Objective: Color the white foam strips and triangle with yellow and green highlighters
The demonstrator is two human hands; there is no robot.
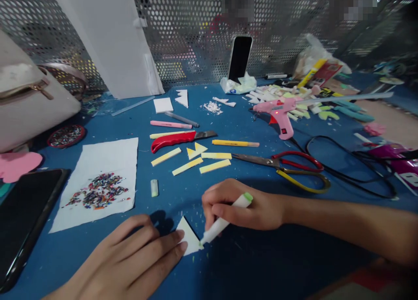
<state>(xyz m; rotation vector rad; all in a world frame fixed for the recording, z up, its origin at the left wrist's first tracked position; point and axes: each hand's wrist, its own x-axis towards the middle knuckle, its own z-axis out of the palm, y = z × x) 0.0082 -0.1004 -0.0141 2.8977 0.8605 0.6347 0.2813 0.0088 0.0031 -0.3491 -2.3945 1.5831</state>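
Note:
My right hand [243, 206] is closed around a white marker [225, 218] with a green end. The marker's tip touches the right corner of a small white triangular piece [188, 239], where a faint green mark shows. From the left, the fingertips of my left hand [140, 256] hold that piece down against the blue table. A small pale marker cap [154, 188] lies above my left hand. Beyond my hands are several yellow-edged strips [187, 166] and a zigzag-cut yellow piece [197, 150].
A red utility knife [173, 140], scissors [277, 163], and pink and yellow markers [235, 143] lie beyond my hands. A pink glue gun [281, 117] with a black cord stands at right. Paper [109, 160] holding beads and a phone [29, 217] are at left.

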